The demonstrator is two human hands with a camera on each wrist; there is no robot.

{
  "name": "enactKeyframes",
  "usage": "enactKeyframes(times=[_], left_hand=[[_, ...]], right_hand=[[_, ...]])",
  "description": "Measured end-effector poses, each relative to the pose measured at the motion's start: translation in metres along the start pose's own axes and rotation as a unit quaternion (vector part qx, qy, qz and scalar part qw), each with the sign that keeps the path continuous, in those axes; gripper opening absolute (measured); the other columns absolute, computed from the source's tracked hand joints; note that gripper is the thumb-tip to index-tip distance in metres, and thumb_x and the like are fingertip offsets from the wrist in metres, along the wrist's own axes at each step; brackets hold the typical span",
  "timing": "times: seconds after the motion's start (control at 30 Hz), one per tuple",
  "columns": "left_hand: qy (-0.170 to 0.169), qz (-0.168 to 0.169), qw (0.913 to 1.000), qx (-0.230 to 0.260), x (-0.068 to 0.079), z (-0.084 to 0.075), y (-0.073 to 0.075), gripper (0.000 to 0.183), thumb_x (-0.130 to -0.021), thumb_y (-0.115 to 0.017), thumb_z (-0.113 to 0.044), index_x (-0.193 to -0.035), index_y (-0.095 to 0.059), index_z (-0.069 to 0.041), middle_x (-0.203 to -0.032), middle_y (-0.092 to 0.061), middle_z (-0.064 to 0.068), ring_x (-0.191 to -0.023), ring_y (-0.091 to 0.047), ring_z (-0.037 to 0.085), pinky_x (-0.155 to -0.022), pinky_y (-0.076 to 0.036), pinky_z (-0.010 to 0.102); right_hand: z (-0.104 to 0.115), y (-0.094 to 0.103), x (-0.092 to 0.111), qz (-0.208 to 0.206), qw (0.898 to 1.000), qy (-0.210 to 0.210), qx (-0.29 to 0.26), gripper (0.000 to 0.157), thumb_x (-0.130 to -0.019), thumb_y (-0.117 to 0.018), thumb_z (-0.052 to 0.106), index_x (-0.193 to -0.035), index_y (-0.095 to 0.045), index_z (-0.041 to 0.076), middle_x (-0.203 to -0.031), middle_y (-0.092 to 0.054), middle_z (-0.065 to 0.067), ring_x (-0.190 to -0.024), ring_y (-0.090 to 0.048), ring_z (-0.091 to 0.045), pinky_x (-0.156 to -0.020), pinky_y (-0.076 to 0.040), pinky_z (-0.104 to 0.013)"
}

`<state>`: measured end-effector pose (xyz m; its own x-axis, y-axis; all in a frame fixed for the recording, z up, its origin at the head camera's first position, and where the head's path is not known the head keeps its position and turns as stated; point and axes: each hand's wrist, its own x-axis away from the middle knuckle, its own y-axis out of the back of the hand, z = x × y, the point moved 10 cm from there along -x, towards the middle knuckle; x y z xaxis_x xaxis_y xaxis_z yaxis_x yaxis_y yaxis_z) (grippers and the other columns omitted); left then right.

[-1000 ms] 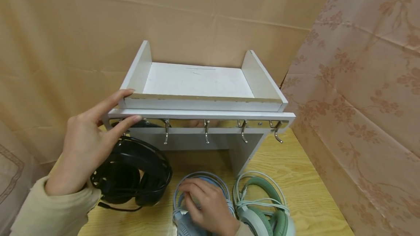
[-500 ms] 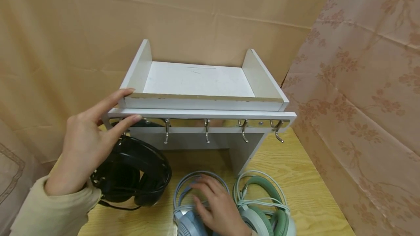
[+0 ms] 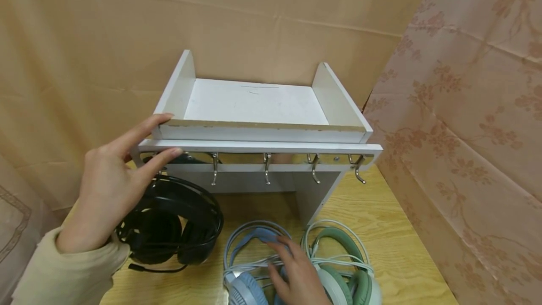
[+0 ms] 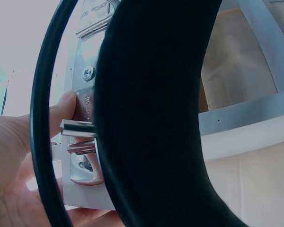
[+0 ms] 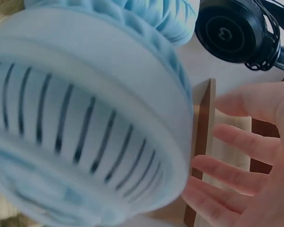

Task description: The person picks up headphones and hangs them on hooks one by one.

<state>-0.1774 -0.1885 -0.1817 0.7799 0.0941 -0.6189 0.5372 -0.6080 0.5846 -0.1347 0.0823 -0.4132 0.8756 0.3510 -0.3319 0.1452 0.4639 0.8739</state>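
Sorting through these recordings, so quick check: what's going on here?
A person's left hand grips the left end of a white rack, where black headphones hang from a hook. Their right hand is open over the blue headphones on the table; whether it touches them is unclear. Green headphones lie beside those.

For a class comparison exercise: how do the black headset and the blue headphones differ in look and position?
The black headset hangs from the hook rail; the blue headphones lie on the wooden table.
A boom microphone shows on the black headset; none shows on the blue headphones.
A logo marks the black headset; dark slots line the blue headphones.
Both have ear cups and a thin outer band.
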Motion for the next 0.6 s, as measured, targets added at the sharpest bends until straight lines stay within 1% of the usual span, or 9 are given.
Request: enactKeyframes(times=[0.17, 0.23, 0.37, 0.47, 0.6], left_hand=[[-0.003, -0.003, 1.0, -0.004, 0.0, -0.001, 0.001, 0.056, -0.073, -0.078, -0.028, -0.124, -0.058, -0.038, -0.059, -0.035, 0.003, -0.043, -0.017, 0.002, -0.039, -0.016, 0.022], [-0.002, -0.003, 1.0, -0.003, 0.0, 0.0, 0.001, 0.056, -0.073, -0.078, -0.028, -0.123, -0.058, -0.038, -0.059, -0.036, 0.003, -0.043, -0.016, 0.002, -0.039, -0.016, 0.022], [0.0, -0.001, 1.0, -0.004, 0.0, 0.0, 0.001, 0.056, -0.073, -0.078, -0.028, -0.124, -0.057, -0.039, -0.059, -0.036, 0.003, -0.042, -0.017, 0.002, -0.039, -0.016, 0.022], [0.0, -0.001, 1.0, -0.006, 0.001, 0.0, 0.001, 0.056, -0.073, -0.078, -0.028, -0.124, -0.057, -0.039, -0.057, -0.035, 0.002, -0.042, -0.019, 0.003, -0.039, -0.016, 0.022], [-0.004, -0.003, 1.0, -0.005, 0.001, 0.0, 0.001, 0.056, -0.073, -0.078, -0.028, -0.124, -0.057, -0.039, -0.058, -0.036, 0.002, -0.042, -0.017, 0.002, -0.039, -0.016, 0.022]], right_hand=[[-0.015, -0.004, 0.006, 0.04, 0.998, -0.041, -0.015, 0.047, -0.085, -0.066, 0.032, -0.129, -0.051, 0.028, -0.131, -0.05, -0.004, -0.113, -0.055, -0.022, -0.08, -0.051, -0.038], [-0.019, -0.005, 0.009, 0.051, 0.997, -0.048, -0.014, 0.048, -0.085, -0.066, 0.032, -0.13, -0.05, 0.028, -0.132, -0.049, -0.007, -0.114, -0.054, -0.023, -0.08, -0.051, -0.039], [-0.024, -0.008, 0.013, 0.069, 0.996, -0.056, -0.01, 0.049, -0.084, -0.066, 0.032, -0.13, -0.05, 0.024, -0.132, -0.049, -0.011, -0.114, -0.054, -0.026, -0.079, -0.05, -0.041], [-0.027, -0.01, 0.016, 0.076, 0.996, -0.056, -0.007, 0.051, -0.084, -0.066, 0.033, -0.131, -0.05, 0.021, -0.131, -0.049, -0.012, -0.114, -0.054, -0.027, -0.078, -0.05, -0.042], [-0.031, -0.013, 0.02, 0.091, 0.993, -0.069, -0.017, 0.053, -0.085, -0.065, 0.037, -0.133, -0.048, 0.021, -0.132, -0.048, -0.012, -0.114, -0.053, -0.028, -0.078, -0.049, -0.044]])
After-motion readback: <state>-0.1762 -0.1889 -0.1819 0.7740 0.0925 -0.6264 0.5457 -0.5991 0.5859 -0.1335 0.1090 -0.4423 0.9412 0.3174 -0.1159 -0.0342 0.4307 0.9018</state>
